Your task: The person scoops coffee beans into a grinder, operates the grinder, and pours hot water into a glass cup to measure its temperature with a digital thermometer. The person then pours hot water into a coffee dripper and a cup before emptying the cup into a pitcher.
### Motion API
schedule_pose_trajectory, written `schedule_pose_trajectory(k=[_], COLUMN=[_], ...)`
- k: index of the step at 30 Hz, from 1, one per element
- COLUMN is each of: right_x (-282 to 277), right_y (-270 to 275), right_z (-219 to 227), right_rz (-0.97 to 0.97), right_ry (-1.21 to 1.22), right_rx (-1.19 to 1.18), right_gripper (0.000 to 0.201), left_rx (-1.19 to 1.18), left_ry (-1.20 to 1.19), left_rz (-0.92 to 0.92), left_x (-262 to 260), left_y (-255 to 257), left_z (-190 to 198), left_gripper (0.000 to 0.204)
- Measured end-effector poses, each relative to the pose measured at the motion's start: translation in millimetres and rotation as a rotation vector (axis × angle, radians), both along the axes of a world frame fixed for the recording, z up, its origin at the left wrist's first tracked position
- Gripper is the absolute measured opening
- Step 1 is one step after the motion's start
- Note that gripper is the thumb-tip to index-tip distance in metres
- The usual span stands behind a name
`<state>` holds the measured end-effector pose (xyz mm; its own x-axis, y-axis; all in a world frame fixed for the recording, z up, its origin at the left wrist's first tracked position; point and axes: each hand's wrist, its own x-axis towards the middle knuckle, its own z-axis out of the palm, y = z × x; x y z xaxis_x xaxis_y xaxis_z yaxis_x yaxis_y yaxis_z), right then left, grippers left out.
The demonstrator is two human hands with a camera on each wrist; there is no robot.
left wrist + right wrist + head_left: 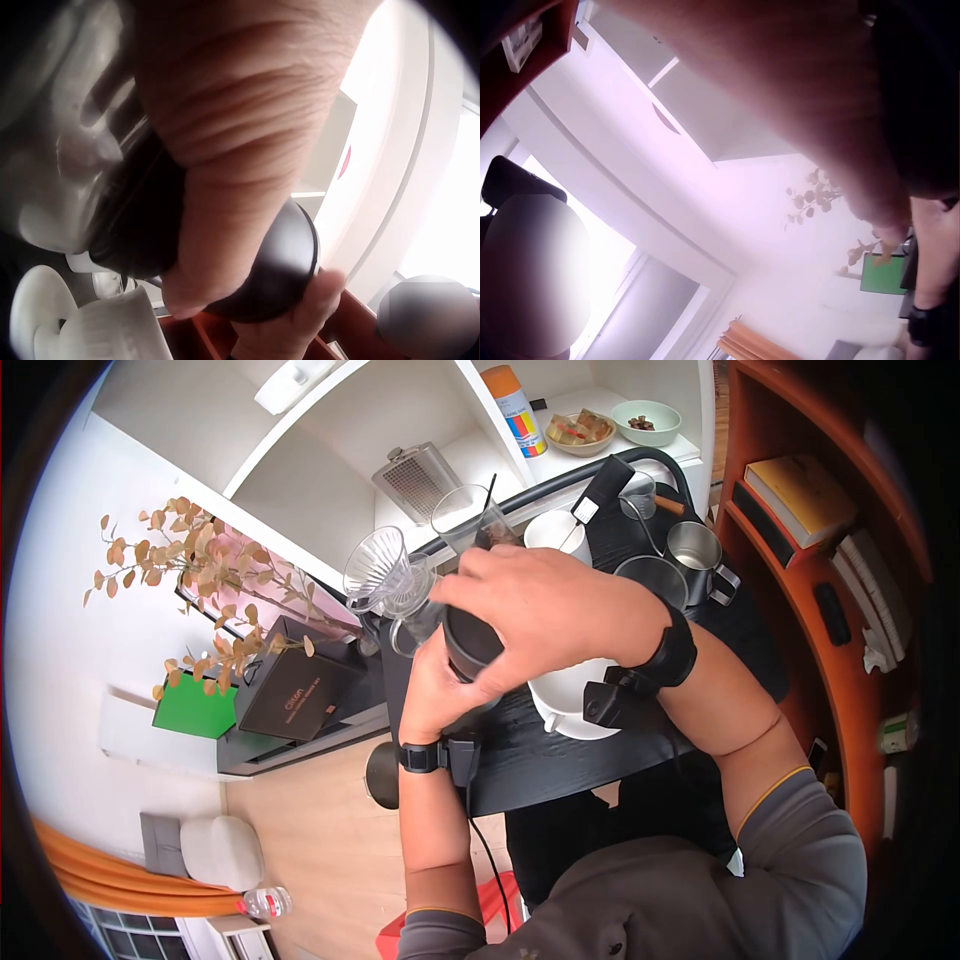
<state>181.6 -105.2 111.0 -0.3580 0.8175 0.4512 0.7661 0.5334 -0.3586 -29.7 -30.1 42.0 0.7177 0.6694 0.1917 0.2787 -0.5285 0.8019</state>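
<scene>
Both hands are at a black round-topped container [472, 642] above the table in the head view. The left hand [436, 695] grips its side from below. Over its top reaches the right hand [560, 605], fingers and thumb curled round the upper edge. In the left wrist view, the black container [281, 262] shows a glossy rounded end, with the left hand [232, 157] around it and a clear section beside its dark part. The right wrist view shows the right hand [810, 97] blurred, and the container is hidden there.
On the black table [520, 760] stand a white cup [556, 538], a white bowl-like vessel [575, 705], a metal pitcher [694, 548] and a glass dripper [377, 568]. White shelves [340, 490] rise behind; an orange-brown bookcase [790, 590] is at the right.
</scene>
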Motion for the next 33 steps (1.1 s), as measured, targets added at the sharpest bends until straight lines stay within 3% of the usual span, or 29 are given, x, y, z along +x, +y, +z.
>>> schedule_pose_trajectory(k=[3, 7, 9, 11, 14, 17, 20, 24, 27, 29, 31, 33], right_x=[5, 3, 0, 0, 4, 2, -2, -7, -5, -3, -2, -4], right_y=[-3, -4, -6, -5, -3, -2, -3, -4, -6, -10, -6, -3], right_z=[0, 5, 15, 16, 6, 2, 0, 1, 7, 18, 8, 1], right_rz=[0.134, 0.147, -0.039, -0.086, -0.029, 0.057, 0.195, 0.193, 0.075, -0.082, -0.088, 0.156], right_ry=[0.019, -0.002, -0.014, -0.03, -0.01, -0.044, -0.068, -0.065, -0.047, -0.092, -0.077, -0.024], right_rx=[0.053, 0.02, -0.211, -0.249, -0.123, -0.025, 0.12, 0.149, 0.056, -0.136, -0.119, 0.18], right_gripper=[0.067, 0.07, 0.073, 0.075, 0.074, 0.074, 0.076, 0.073, 0.069, 0.067, 0.067, 0.066], left_rx=[-0.081, -0.113, -0.148, -0.183, -0.055, -0.182, -0.394, -0.314, -0.407, -0.176, -0.096, -0.106], left_ry=[-0.074, -0.135, -0.052, 0.03, 0.026, -0.053, -0.146, -0.151, -0.096, -0.03, 0.009, -0.091], left_rz=[-0.026, -0.013, 0.009, 0.03, 0.019, -0.001, -0.164, -0.163, -0.125, -0.016, -0.025, -0.094], left_x=[-2, -2, -1, 0, 1, -7, -9, -12, -10, -4, -2, -4], left_y=[-2, -9, -7, -4, -1, -1, -9, -4, -4, -6, -8, -9], left_z=[3, 9, 6, 2, -2, 2, 20, 12, 6, 4, 8, 13], left_gripper=[0.069, 0.071, 0.072, 0.074, 0.074, 0.075, 0.08, 0.073, 0.066, 0.077, 0.07, 0.085])
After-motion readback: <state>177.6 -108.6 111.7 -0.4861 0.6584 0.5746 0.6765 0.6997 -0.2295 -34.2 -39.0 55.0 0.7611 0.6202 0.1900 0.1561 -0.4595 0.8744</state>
